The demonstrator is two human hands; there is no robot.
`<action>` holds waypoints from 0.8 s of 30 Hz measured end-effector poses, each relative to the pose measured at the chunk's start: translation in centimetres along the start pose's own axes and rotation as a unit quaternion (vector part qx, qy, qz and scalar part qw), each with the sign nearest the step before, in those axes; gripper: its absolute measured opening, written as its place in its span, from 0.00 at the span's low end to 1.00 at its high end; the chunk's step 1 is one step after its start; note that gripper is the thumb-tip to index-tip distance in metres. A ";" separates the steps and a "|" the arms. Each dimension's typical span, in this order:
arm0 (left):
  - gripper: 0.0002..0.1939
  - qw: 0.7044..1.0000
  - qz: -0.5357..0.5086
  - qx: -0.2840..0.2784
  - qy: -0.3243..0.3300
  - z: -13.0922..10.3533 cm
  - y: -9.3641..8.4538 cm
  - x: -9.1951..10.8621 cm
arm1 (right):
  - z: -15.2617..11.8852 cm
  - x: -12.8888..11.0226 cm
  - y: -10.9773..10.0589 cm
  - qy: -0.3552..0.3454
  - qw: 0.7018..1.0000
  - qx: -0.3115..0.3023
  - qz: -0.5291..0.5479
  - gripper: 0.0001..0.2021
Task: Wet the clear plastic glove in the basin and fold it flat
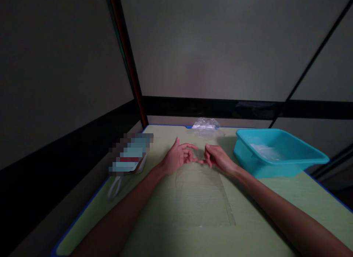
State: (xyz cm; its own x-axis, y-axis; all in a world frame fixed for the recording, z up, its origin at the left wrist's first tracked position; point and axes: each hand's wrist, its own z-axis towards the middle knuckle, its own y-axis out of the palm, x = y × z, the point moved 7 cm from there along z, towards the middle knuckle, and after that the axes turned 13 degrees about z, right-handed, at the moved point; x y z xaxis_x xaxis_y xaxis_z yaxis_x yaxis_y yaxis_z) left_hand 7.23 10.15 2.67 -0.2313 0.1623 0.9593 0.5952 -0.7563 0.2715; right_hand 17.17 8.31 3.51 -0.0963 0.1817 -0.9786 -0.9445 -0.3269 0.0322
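A clear plastic bag (202,198) lies flat on the table in front of me, its far end reaching up to my hands. My left hand (179,155) is at the left of that end, thumb raised and fingers loosely apart, the fingertips close to the film. Opposite it, my right hand (217,157) has its fingers curled together at the bag's far edge; the film in its grip is hard to make out. The fingertips of both hands nearly meet.
A turquoise plastic basin (284,168) with clear film inside stands at the right. Crumpled clear plastic (206,123) lies at the table's (165,235) far edge. A blurred-out item (129,154) with a white loop sits at the left edge. Walls rise behind and to the left.
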 end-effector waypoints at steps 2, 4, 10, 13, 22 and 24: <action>0.36 0.999 -0.033 -0.021 -0.001 -0.2 0.2 0.4 | 0.0 -0.9 -0.8 -0.013 1.000 0.019 0.007 0.21; 0.38 0.997 -0.057 -0.053 -0.012 -0.3 0.6 0.4 | -0.7 -2.3 -1.4 -0.029 0.999 0.024 -0.018 0.19; 0.41 0.988 -0.041 -0.144 -0.034 -0.5 2.0 -0.6 | -7.4 -5.7 0.9 -0.093 0.919 -0.139 -0.358 0.11; 0.41 0.987 -0.017 -0.160 -0.028 -0.5 2.4 -0.5 | -11.0 -5.5 2.2 -0.116 0.849 -0.221 -0.466 0.11; 0.42 0.985 0.014 -0.163 -0.046 -0.1 2.6 -1.4 | -14.8 -5.0 3.2 -0.156 0.781 -0.240 -0.555 0.12; 0.42 0.986 0.022 -0.159 -0.055 0.0 2.6 -1.8 | -15.1 -5.1 3.4 -0.152 0.783 -0.243 -0.552 0.12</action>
State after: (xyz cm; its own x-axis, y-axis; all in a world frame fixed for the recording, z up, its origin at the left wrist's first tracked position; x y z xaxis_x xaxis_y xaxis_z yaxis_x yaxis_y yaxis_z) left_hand 9.19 7.85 1.63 -0.1165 0.1796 0.9768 0.3276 -0.9215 0.2085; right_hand 19.15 -7.75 5.57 0.5556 0.7900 -0.2592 -0.2801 -0.1156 -0.9530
